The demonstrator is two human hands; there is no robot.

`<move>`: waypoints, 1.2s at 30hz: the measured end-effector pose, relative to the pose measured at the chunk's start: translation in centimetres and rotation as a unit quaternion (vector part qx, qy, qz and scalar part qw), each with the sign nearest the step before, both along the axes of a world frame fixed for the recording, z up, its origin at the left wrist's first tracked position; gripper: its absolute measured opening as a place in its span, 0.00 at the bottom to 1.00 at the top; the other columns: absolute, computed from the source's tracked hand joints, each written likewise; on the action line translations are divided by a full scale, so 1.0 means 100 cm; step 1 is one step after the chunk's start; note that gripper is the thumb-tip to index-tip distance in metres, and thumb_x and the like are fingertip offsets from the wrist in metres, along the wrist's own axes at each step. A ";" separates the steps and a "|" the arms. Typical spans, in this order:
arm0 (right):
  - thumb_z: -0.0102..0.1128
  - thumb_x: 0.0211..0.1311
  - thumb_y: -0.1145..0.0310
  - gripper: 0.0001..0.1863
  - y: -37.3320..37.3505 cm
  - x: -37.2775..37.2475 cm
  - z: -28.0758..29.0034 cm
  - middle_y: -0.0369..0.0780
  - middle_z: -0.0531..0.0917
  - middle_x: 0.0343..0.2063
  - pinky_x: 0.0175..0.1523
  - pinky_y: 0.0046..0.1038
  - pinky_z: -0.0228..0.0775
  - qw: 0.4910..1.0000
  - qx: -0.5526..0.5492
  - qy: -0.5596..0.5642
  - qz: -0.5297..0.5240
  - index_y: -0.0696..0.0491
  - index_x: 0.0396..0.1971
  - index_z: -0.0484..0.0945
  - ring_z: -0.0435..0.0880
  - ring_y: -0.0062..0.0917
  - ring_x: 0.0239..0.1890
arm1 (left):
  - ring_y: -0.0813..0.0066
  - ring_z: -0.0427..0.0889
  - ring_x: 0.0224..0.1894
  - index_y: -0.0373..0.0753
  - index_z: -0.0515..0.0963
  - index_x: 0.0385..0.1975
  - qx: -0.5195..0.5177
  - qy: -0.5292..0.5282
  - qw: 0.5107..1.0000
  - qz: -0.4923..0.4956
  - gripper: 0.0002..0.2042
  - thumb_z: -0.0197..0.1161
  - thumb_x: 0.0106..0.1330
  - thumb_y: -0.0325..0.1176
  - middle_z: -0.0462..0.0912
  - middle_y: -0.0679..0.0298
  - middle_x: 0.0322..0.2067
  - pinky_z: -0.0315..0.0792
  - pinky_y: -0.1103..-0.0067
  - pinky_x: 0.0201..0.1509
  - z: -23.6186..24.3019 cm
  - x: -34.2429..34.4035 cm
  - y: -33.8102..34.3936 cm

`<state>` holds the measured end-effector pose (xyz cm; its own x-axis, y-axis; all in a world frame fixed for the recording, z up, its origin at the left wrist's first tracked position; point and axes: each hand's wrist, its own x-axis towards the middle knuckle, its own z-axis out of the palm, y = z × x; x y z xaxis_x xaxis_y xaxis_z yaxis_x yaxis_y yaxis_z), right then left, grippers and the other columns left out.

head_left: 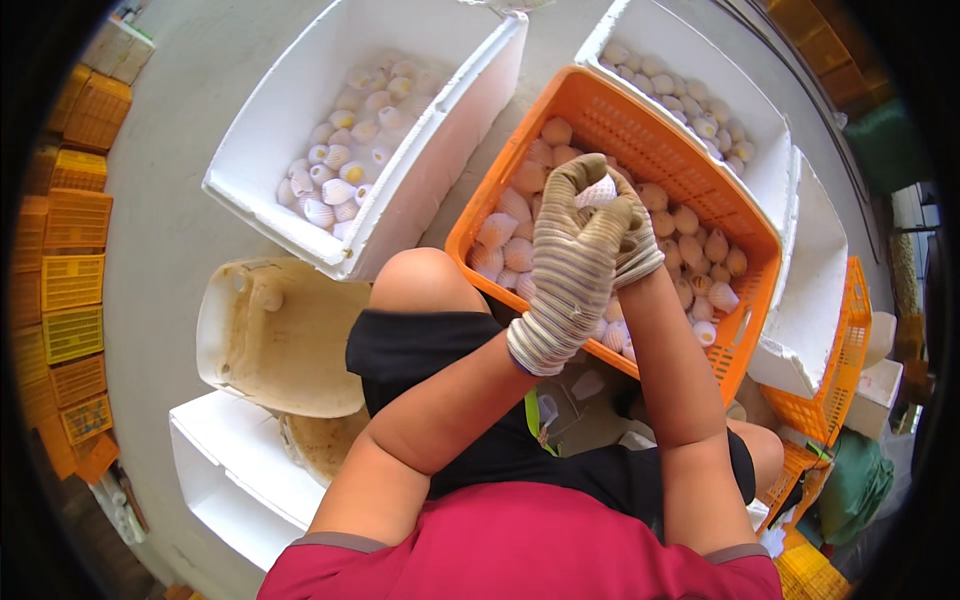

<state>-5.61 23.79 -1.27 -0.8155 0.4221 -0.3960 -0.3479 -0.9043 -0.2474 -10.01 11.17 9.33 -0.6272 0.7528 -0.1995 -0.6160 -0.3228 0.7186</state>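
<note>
Both hands wear striped knit gloves with brownish palms and meet above an orange plastic crate (655, 110). Between them is a pale round fruit in a white foam net (597, 192). My left hand (572, 265) is closed, its fingers curled around the fruit. My right hand (638, 240) presses in from the other side, closed at the same fruit; most of its fingers are hidden behind the left. Below, the crate holds many pale fruits: net-wrapped ones (497, 230) on its left side, brownish ones (690, 250) toward its right.
White foam boxes with net-wrapped fruits stand at the far left (440, 130) and far right (770, 130). Another foam box (815, 270) is right of the crate. A stained plastic tub (290, 340) sits by my left knee. Stacked orange and yellow crates (75, 295) line the left.
</note>
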 end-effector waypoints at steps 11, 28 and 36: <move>0.60 0.66 0.60 0.23 -0.011 -0.189 0.051 0.44 0.74 0.53 0.58 0.39 0.73 0.956 0.282 -0.071 0.028 0.55 0.56 0.70 0.73 0.35 0.56 | 0.78 0.81 0.42 0.32 0.68 0.55 0.083 0.152 0.965 0.195 0.16 0.54 0.67 0.19 0.79 0.60 0.47 0.77 0.83 0.44 0.000 -0.027 -0.004; 0.67 0.56 0.63 0.32 0.017 0.134 -0.152 0.47 0.77 0.57 0.60 0.34 0.71 0.421 0.547 -0.680 0.247 0.50 0.62 0.71 0.78 0.38 0.56 | 0.65 0.82 0.46 0.37 0.74 0.50 -0.016 -0.129 0.991 0.042 0.12 0.54 0.71 0.32 0.80 0.60 0.46 0.78 0.75 0.49 -0.017 -0.035 -0.011; 0.66 0.52 0.63 0.35 0.046 0.057 -0.167 0.49 0.80 0.52 0.55 0.40 0.74 0.186 0.674 -0.582 0.415 0.50 0.63 0.69 0.79 0.41 0.54 | 0.67 0.81 0.47 0.38 0.73 0.51 -0.050 -0.106 0.993 0.020 0.12 0.54 0.71 0.32 0.79 0.61 0.47 0.77 0.75 0.49 -0.025 -0.023 0.004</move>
<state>0.10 28.35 -17.95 -0.5147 0.6969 -0.4994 0.7717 0.6304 0.0844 -12.28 11.57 6.83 -0.5913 0.6983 -0.4035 -0.7454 -0.2823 0.6038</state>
